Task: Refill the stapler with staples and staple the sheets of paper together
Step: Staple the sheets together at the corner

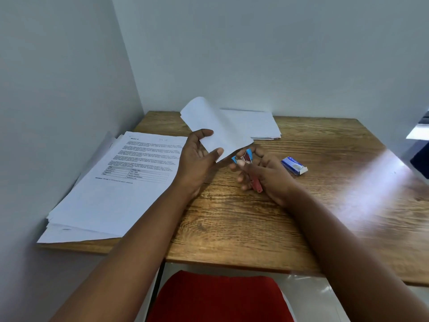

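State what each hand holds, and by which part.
Left hand pinches the white sheets at their near lower edge. Right hand grips the red and blue stapler around its middle and rear.

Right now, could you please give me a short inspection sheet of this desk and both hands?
Surface: wooden table, bright glare at the right.
Job's things: blue-and-red stapler held above the table; sheets of paper lifted and curling; staple box lying to the right.
Clutter: printed stack at the left edge; blank stack at the back.
Hands: left hand pinches the sheets; right hand grips the stapler.
Cables: nothing seen.
Surroundings: pale corner walls; red seat below the table's near edge.
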Demonstrator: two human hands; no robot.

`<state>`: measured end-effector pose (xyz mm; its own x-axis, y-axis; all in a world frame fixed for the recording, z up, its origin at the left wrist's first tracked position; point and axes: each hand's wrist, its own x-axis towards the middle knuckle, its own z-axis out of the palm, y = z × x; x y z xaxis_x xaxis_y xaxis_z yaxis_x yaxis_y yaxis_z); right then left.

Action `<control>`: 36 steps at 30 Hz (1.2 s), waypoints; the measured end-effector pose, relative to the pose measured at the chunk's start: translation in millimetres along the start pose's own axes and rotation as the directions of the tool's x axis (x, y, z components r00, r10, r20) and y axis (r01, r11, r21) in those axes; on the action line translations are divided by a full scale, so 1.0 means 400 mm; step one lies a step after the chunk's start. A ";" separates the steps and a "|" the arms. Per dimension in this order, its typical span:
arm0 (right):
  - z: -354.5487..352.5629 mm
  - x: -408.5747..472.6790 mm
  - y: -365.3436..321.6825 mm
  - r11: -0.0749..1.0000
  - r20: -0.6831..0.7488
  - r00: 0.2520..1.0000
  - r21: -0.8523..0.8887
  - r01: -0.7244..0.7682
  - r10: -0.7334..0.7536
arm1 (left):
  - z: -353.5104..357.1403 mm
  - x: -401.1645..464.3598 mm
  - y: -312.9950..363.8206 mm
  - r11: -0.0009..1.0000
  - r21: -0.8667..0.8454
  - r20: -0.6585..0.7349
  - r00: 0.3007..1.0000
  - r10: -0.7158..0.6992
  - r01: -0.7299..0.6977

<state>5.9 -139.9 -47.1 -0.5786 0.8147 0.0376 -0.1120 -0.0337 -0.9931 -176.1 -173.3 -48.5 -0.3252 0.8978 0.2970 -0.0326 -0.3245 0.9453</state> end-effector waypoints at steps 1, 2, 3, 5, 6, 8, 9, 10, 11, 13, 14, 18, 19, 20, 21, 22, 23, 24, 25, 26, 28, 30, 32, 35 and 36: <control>0.003 0.000 -0.001 0.999 -0.010 1.000 -0.048 0.009 -0.010 | 0.002 -0.001 0.002 1.000 0.004 0.004 1.000 0.003 -0.003; 0.005 -0.002 -0.003 0.994 -0.022 1.000 -0.104 0.019 -0.021 | 0.004 -0.003 0.003 1.000 0.005 0.009 1.000 0.004 -0.004; 0.007 -0.003 -0.004 0.989 -0.032 0.999 -0.148 0.024 -0.029 | 0.004 -0.004 0.006 1.000 0.009 0.011 1.000 0.004 -0.004; 0.011 -0.004 -0.006 0.987 -0.032 0.999 -0.161 0.030 -0.035 | 0.005 -0.008 0.011 1.000 0.016 0.020 1.000 0.015 -0.015; 0.012 -0.006 -0.006 0.989 -0.028 0.999 -0.145 0.035 -0.040 | 0.006 -0.010 0.014 1.000 0.016 0.026 0.999 0.024 -0.024; 0.013 -0.009 -0.010 0.991 -0.029 0.999 -0.124 0.042 -0.046 | 0.007 -0.012 0.019 0.999 0.003 0.029 0.999 0.039 -0.039; 0.014 -0.011 -0.013 0.992 -0.029 0.999 -0.116 0.039 -0.043 | 0.007 -0.013 0.022 0.999 -0.003 0.030 0.998 0.046 -0.046; 0.013 -0.012 -0.015 0.994 -0.026 0.999 -0.100 0.035 -0.038 | 0.006 -0.013 0.024 0.999 -0.001 0.029 0.998 0.054 -0.054; 0.013 -0.012 -0.016 0.997 -0.021 0.999 -0.074 0.031 -0.033 | 0.006 -0.013 0.025 0.998 0.008 0.026 0.998 0.063 -0.063; 0.011 -0.013 -0.018 0.999 -0.018 0.999 -0.032 0.029 -0.029 | 0.006 -0.014 0.025 0.997 0.037 0.017 0.998 0.067 -0.068; 0.011 -0.014 -0.018 0.999 -0.022 0.999 -0.021 0.034 -0.035 | 0.007 -0.014 0.023 0.996 0.055 0.014 0.998 0.065 -0.066; 0.008 -0.010 -0.022 0.994 -0.073 0.997 0.094 0.047 -0.040 | 0.003 -0.011 0.015 0.981 0.173 0.010 0.996 0.089 -0.089; 0.007 -0.008 -0.022 0.992 -0.093 0.995 0.113 0.051 -0.041 | 0.001 -0.009 0.014 0.976 0.196 0.014 0.995 0.094 -0.095; 0.005 -0.008 -0.023 0.991 -0.110 0.993 0.124 0.055 -0.042 | -0.001 -0.007 0.012 0.971 0.216 0.020 0.995 0.097 -0.099; 0.004 -0.007 -0.023 0.989 -0.121 0.992 0.136 0.059 -0.043 | -0.002 -0.005 0.011 0.967 0.231 0.029 0.995 0.100 -0.104; 0.002 -0.006 -0.023 0.988 -0.128 0.991 0.144 0.063 -0.044 | -0.003 -0.004 0.007 0.966 0.233 0.043 0.994 0.102 -0.110; 0.000 -0.006 -0.022 0.987 -0.131 0.990 0.147 0.066 -0.047 | -0.004 -0.002 0.004 0.966 0.232 0.057 0.993 0.105 -0.115; 0.000 -0.005 -0.022 0.987 -0.134 0.990 0.146 0.068 -0.048 | -0.004 0.000 0.001 0.965 0.235 0.066 0.992 0.105 -0.118; 0.000 -0.005 -0.021 0.987 -0.135 0.990 0.145 0.069 -0.049 | -0.004 0.001 -0.003 0.963 0.244 0.071 0.992 0.103 -0.118; 0.001 -0.005 -0.021 0.987 -0.136 0.989 0.145 0.072 -0.052 | -0.004 0.002 -0.006 0.960 0.254 0.076 0.992 0.103 -0.119; 0.003 -0.004 -0.018 0.985 -0.138 0.989 0.150 0.082 -0.061 | -0.003 0.002 -0.010 0.956 0.264 0.095 0.990 0.106 -0.128; 0.006 -0.003 -0.016 0.986 -0.142 0.988 0.140 0.085 -0.065 | -0.002 0.002 -0.014 0.954 0.265 0.107 0.988 0.116 -0.140; 0.005 -0.003 -0.016 0.988 -0.153 0.986 0.123 0.088 -0.069 | -0.001 0.002 -0.015 0.953 0.262 0.115 0.985 0.126 -0.152; 0.002 -0.005 -0.017 0.990 -0.168 0.982 0.101 0.100 -0.082 | 0.000 0.003 -0.019 0.954 0.255 0.128 0.984 0.127 -0.156; 0.002 -0.006 -0.017 0.990 -0.170 0.982 0.098 0.104 -0.086 | 0.001 0.002 -0.020 0.955 0.253 0.130 0.983 0.127 -0.156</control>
<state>7.3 -142.1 -40.4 -0.4210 0.9011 0.1039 -0.2503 -0.0054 -0.9682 -175.6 -169.9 -55.8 -0.2012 0.8805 0.4293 0.2586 -0.3749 0.8903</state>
